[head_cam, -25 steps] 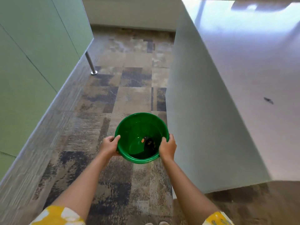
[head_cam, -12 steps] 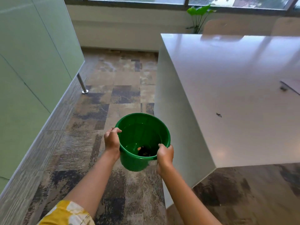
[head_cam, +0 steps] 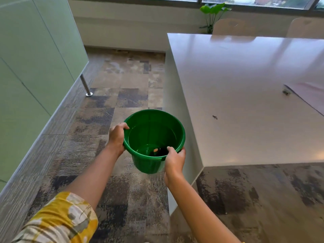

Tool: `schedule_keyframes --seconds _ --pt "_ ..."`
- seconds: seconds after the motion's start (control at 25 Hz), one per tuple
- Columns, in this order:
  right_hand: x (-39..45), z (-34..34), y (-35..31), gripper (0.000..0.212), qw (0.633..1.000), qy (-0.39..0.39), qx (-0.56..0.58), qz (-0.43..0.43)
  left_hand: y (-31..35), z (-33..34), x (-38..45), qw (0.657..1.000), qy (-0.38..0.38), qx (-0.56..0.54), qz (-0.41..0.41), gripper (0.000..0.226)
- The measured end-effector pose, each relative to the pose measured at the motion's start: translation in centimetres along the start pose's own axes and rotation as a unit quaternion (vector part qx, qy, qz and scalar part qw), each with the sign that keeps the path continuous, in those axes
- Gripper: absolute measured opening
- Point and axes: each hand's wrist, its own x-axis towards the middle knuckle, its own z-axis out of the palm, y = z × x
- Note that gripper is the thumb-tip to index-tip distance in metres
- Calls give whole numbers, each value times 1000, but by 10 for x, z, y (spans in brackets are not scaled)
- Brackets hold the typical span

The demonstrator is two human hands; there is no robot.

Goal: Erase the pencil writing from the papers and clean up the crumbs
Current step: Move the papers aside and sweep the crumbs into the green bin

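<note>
— What is being carried here?

— A green bucket, held off the patterned carpet beside the corner of a white table. The left hand is clenched over the rim on its far-left side, fingers curled inside; the right hand clamps the near rim, thumb hooked in.

— Anything in the bucket?

— A small orange scrap and a dark clump at the bottom (too murky to identify).

— And the table?

— A dark speck of crumbs lies on the bare top, well apart from the bucket. Further right, a small dark bit sits just beside the corner of a sheet of paper at the frame's edge. A yellow patterned sleeve shows at lower left, a pale green cabinet along the left, and a potted plant under the window.
</note>
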Motion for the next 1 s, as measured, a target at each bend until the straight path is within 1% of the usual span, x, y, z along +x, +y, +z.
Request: schedule_keyframes --seconds 0.2,0.28,0.36,0.44,0.52,0.56,0.6,0.64,0.68,0.72,0.8,0.88,0.96,1.0 --pt "-5 -16 -14 28 998 -18 44 45 -3 14 -22 999 11 -4 30 22" --pt "-7 -25 -20 29 997 -31 44 48 -7 18 -31 999 25 -8 31 22" --pt "-10 -32 -19 33 996 -58 19 66 -12 18 -35 999 36 -23 26 22" --pt "-17 -39 -14 35 987 -123 -18 103 -19 18 -39 998 53 -33 24 23" --pt "-33 -47 -14 37 969 -207 -60 122 -23 14 -40 997 65 -46 22 26" --pt "-42 -54 -19 33 960 -245 -72 118 -25 14 -40 997 67 -47 18 31" --pt "-49 -58 -28 24 951 -277 -81 111 -24 13 -42 997 67 -45 15 40" --pt "-51 -63 -39 15 943 -303 -92 97 -23 14 -43 997 63 -48 13 47" --pt "-51 -67 -56 12 937 -323 -109 77 -19 19 -45 997 58 -55 15 50" --pt "-47 -70 -73 15 935 -324 -132 60 -14 25 -46 996 55 -65 19 48" --pt "-31 -74 -105 21 939 -301 -162 31 -2 40 -46 996 43 -75 33 40" --pt "-18 -84 -132 17 943 -293 -152 33 11 51 -43 996 39 -74 40 35" --pt "-3 -99 -150 18 940 -285 -184 25 16 52 -39 996 46 -69 39 32" --pt "5 -106 -157 20 942 -272 -195 8 18 49 -37 995 56 -70 39 30"
